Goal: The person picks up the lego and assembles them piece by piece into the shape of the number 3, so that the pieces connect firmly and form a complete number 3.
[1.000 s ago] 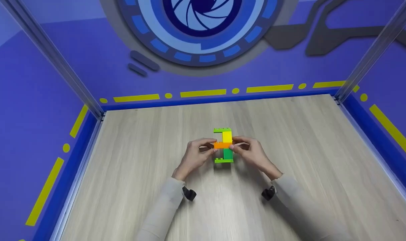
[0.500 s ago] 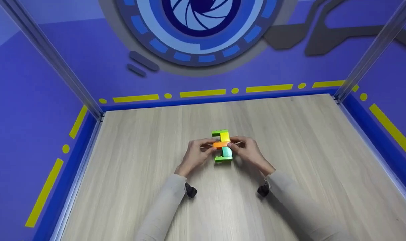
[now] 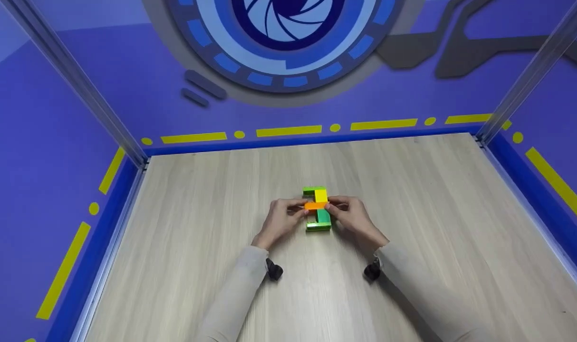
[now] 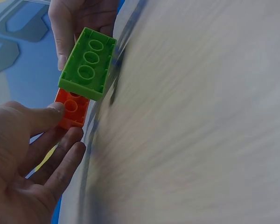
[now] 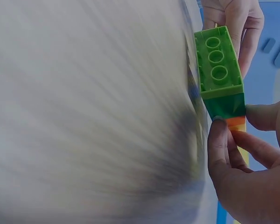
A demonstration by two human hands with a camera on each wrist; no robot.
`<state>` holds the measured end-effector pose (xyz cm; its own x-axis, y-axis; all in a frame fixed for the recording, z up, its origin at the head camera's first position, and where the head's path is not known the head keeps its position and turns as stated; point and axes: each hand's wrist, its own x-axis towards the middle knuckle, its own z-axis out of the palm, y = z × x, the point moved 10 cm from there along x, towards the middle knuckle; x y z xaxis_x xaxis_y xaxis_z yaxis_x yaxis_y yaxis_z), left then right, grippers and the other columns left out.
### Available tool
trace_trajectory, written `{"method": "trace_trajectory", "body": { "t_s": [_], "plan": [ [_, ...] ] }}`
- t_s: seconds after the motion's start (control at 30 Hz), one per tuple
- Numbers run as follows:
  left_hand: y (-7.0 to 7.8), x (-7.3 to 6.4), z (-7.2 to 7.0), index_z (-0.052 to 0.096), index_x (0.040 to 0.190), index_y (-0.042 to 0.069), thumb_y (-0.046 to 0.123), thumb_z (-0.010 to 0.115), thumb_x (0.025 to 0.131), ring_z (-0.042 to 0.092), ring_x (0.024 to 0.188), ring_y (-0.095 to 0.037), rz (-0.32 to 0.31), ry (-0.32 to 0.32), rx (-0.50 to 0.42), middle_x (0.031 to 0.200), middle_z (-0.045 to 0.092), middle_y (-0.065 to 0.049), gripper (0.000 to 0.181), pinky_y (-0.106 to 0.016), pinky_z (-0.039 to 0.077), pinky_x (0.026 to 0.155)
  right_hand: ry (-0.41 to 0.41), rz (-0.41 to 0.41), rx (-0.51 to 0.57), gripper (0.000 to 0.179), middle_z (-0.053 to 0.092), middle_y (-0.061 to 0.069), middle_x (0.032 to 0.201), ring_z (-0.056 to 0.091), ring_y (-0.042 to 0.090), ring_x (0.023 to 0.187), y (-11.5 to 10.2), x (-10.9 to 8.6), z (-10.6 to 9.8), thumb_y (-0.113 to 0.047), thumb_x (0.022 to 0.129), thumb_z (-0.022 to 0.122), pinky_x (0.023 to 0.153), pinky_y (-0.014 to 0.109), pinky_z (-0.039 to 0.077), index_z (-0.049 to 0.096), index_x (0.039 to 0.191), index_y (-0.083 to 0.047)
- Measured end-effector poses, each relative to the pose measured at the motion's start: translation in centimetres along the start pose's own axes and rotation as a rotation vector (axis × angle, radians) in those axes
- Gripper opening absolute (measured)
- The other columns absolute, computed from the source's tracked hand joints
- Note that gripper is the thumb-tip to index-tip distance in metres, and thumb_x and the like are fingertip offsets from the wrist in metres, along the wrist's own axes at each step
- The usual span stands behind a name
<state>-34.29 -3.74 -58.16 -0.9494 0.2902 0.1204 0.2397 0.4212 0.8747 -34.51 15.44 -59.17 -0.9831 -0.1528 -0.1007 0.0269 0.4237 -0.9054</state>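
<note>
Several toy building bricks are joined into one piece, held between both hands in the head view. An orange brick [image 3: 312, 205] crosses its middle, with a yellow brick [image 3: 321, 195] on the far side and a dark green brick [image 3: 323, 216] on the near side. Light green bricks cap the far end [image 3: 314, 189] and near end [image 3: 318, 227]. My left hand [image 3: 280, 220] pinches the orange brick's left end between thumb and fingers. On the right side, my right hand [image 3: 358, 219] grips the piece around the orange brick. The near light green brick [image 4: 87, 64] shows its hollow underside in both wrist views.
Beneath the hands lies a wood-grain tabletop [image 3: 198, 228]. Blue-purple printed panels [image 3: 288, 109] enclose it at the back and sides, with metal corner posts [image 3: 86, 95] at the back corners. Both sleeved wrists carry small black cameras [image 3: 274, 270].
The joined bricks have tilted a little in the hands, and the studs seen on the light green bricks earlier no longer show clearly. My right wrist has shifted slightly left. Both hands keep their hold.
</note>
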Motion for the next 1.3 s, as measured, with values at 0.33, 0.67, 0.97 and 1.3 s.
{"method": "trace_trajectory", "body": {
  "t_s": [0.33, 0.67, 0.97, 1.3],
  "plan": [
    [-0.4, 0.1, 0.3, 0.074, 0.135, 0.007, 0.012, 0.076, 0.100, 0.073, 0.118, -0.017, -0.021, -0.003, 0.033, 0.134, 0.075, -0.008, 0.035, -0.032, 0.059, 0.103, 0.010, 0.071, -0.001, 0.039, 0.070, 0.014, 0.137, 0.068, 0.029, 0.121, 1.1, 0.1, 0.0, -0.022, 0.106, 0.069, 0.107, 0.045, 0.057, 0.068, 0.142, -0.004],
    [-0.7, 0.1, 0.4, 0.075, 0.134, 0.009, 0.011, 0.076, 0.100, 0.072, 0.120, -0.017, -0.045, -0.013, 0.062, 0.132, 0.076, -0.006, 0.034, -0.034, 0.058, 0.107, 0.008, 0.072, -0.013, 0.039, 0.072, 0.014, 0.136, 0.069, 0.027, 0.118, 1.3, -0.1, 0.3, -0.022, 0.106, 0.069, 0.102, 0.042, 0.059, 0.069, 0.141, -0.005],
    [-0.6, -0.2, 0.2, 0.075, 0.134, 0.011, 0.013, 0.076, 0.100, 0.072, 0.122, -0.019, -0.032, -0.013, 0.082, 0.133, 0.076, -0.006, 0.034, -0.037, 0.059, 0.104, 0.012, 0.055, -0.022, 0.040, 0.073, 0.015, 0.133, 0.069, 0.027, 0.118, 1.2, -0.2, 0.4, -0.019, 0.105, 0.071, 0.104, 0.043, 0.058, 0.068, 0.141, -0.002],
    [-0.9, -0.4, -0.2, 0.074, 0.135, 0.008, 0.010, 0.076, 0.100, 0.074, 0.112, -0.015, -0.072, -0.021, 0.053, 0.131, 0.076, -0.007, 0.035, -0.030, 0.062, 0.096, 0.006, 0.090, 0.015, 0.038, 0.073, 0.011, 0.128, 0.067, 0.024, 0.113, 1.2, -0.2, 0.5, -0.021, 0.105, 0.071, 0.097, 0.035, 0.059, 0.070, 0.139, -0.007]
  ]
}}
